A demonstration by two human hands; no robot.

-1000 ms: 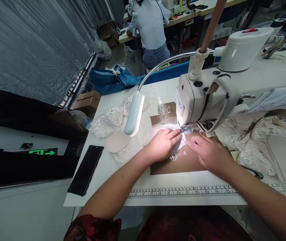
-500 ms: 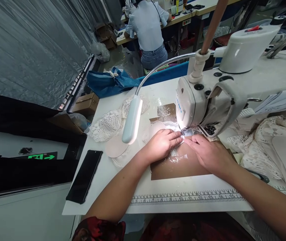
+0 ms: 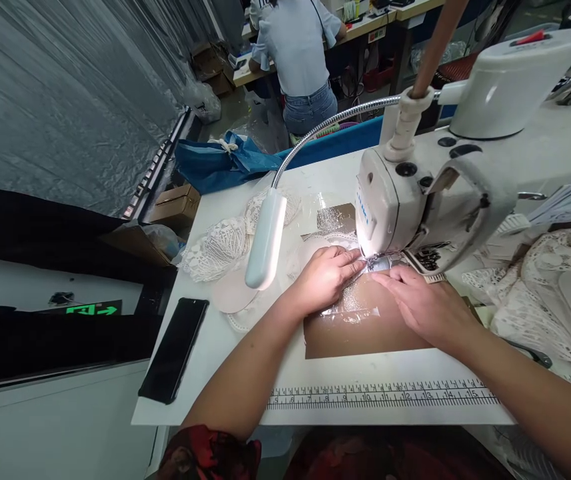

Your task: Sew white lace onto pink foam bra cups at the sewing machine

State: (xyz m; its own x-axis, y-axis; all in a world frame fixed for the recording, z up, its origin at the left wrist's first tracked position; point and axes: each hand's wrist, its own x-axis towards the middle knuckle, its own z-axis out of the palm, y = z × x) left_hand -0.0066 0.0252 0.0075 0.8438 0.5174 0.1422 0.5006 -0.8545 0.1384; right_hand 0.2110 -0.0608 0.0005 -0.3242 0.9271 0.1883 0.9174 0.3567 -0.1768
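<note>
A white sewing machine point(image 3: 445, 180) stands on the white table point(image 3: 360, 373). Under its needle lies a piece of white lace point(image 3: 353, 303) over a brown patch on the table. My left hand point(image 3: 325, 277) lies flat on the lace, fingers stretched toward the needle. My right hand point(image 3: 420, 303) presses the lace from the right, fingertips close to the presser foot. Both hands lie flat on the fabric, neither gripping it.
A gooseneck lamp point(image 3: 265, 240) hangs left of my hands. Lace pieces and a foam cup point(image 3: 225, 250) lie behind it, and more lace point(image 3: 545, 293) is heaped at the right. A black phone point(image 3: 175, 360) rests at the table's left edge. A person point(image 3: 300, 53) sits at a far bench.
The lace has fed a little further under the needle and both hands have followed it toward the machine. The view has shifted slightly.
</note>
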